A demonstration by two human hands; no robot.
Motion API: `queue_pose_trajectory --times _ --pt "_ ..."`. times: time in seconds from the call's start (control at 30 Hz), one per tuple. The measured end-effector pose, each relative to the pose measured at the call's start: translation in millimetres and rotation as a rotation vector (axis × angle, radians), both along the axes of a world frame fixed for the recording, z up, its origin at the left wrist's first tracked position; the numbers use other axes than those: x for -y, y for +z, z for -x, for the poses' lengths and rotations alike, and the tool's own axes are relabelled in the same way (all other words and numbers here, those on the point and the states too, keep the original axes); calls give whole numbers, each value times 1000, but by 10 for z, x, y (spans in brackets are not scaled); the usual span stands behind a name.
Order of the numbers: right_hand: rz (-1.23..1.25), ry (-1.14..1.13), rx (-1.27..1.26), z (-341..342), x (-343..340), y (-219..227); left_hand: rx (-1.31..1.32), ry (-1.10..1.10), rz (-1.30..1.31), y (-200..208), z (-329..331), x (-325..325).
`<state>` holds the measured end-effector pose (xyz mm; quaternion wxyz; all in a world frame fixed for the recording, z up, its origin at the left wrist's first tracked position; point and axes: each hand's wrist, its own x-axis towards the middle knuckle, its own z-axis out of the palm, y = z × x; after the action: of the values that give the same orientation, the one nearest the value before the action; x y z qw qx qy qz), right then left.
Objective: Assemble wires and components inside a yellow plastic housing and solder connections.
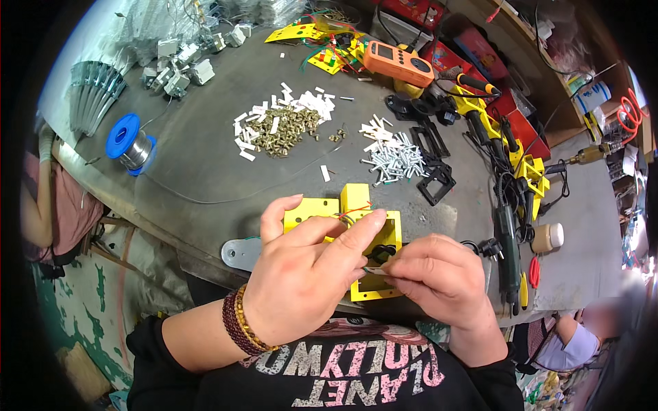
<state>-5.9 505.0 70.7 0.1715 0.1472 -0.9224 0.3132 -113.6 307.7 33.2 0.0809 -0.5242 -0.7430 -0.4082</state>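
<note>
Between my hands stands a yellow box-shaped housing (393, 229), its top side uncovered and dark cable showing inside. My right hand (442, 277) pinches a small white piece (376, 271) over the housing's near part. Close beside it, my left hand (301, 274) has its lower fingertips closed on what looks like a thin wire end, partly hidden by the fingers. One finger of that hand reaches across the housing and another is raised. Red and dark wires (348, 217) come out near a yellow plate (312, 209) with holes, behind my left hand.
Brass screws (277, 133), white strips (315, 104) and silver screws (397, 163) lie in piles beyond. Black frames (436, 185) and an orange meter (399, 63) are farther right. A solder spool (130, 145) stands left; a grey rounded plate (240, 254) lies near the table edge. Other people sit either side.
</note>
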Motion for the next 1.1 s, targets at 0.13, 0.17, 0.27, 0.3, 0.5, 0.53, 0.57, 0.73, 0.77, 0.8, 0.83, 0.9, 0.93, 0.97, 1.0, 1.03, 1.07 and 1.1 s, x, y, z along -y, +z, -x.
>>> queue_pose_trajectory --times 0.13,0.17,0.27,0.3,0.5,0.53,0.57,0.73,0.77,0.8,0.83,0.9,0.93,0.97,1.0,1.03,1.07,1.1 --pt "-41 -12 -14 -50 -7 -34 -3 -30 45 55 17 9" --pt "-23 -6 -4 -45 -9 -47 -15 -22 18 28 20 -7" --pt "42 10 -6 7 35 -89 -51 -11 -14 -27 15 -23" --pt "44 9 -8 24 56 -93 -71 -8 -23 -35 15 -24" --pt "-13 -60 -96 -44 45 -96 1 -29 5 28 -9 3" --pt "-35 -70 -90 -67 38 -86 0 -30 6 77 -21 -5" --pt "-58 -79 -84 -79 35 -76 14 -45 35 152 -45 -23" --pt "-34 -124 -72 -72 108 -64 -90 -40 43 42 -75 -94" --pt "-11 -133 -38 -72 119 -68 -78 -30 29 31 -66 -99" --pt "-7 -138 -38 -80 132 -74 -63 -21 18 18 -67 -95" --pt "23 -143 3 -86 144 -79 -49 -12 6 10 -69 -91" --pt "56 -154 42 -91 158 -95 -80 11 15 0 -99 -87" --pt "82 -157 47 -89 159 -104 -111 38 19 2 -112 -95" --pt "107 -159 52 -88 155 -109 -112 32 22 29 -129 -118" --pt "113 -162 52 -84 147 -101 -77 42 12 72 -159 -143" --pt "89 -154 45 -77 135 -77 -42 52 2 95 -174 -160" --pt "65 -147 38 -69 122 -57 -42 48 8 91 -159 -162" --pt "73 -156 37 -64 116 -52 -90 12 33 78 -125 -155"
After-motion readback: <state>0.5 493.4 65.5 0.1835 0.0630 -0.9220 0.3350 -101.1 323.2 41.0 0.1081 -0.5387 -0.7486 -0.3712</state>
